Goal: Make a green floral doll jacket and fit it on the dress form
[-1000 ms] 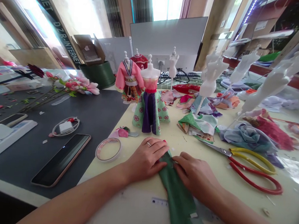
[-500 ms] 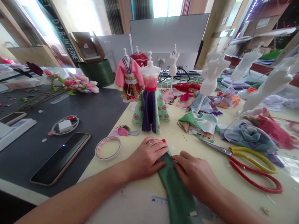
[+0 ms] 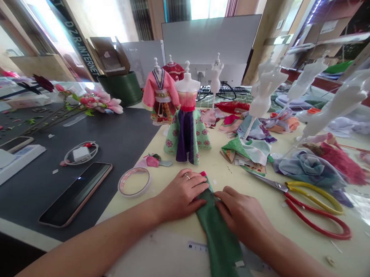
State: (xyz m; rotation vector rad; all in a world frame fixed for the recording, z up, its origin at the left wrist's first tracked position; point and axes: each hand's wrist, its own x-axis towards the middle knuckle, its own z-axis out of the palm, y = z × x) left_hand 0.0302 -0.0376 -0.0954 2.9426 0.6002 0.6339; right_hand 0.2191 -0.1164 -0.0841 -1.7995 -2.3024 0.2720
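Observation:
A long strip of green fabric [image 3: 220,242] runs up the table from the near edge, a small pink bit showing at its far tip. My left hand [image 3: 184,195], a ring on one finger, rests over the left side of the strip, fingers together and thumb against its edge. Close by on the right, my right hand [image 3: 241,210] pinches the strip's right edge between thumb and curled fingers. What lies under the fingertips is hidden. A ruler with printed marks [image 3: 198,246] shows partly beside the fabric.
Scissors with red and yellow handles [image 3: 316,206] lie to the right. On the left are a tape roll [image 3: 134,182] and a phone [image 3: 76,194]. Dressed mini mannequins [image 3: 186,126], bare white ones [image 3: 266,93] and fabric scraps [image 3: 247,153] stand or lie beyond the hands.
Both hands keep nearly the same place on the green fabric. The whole view has shifted very slightly.

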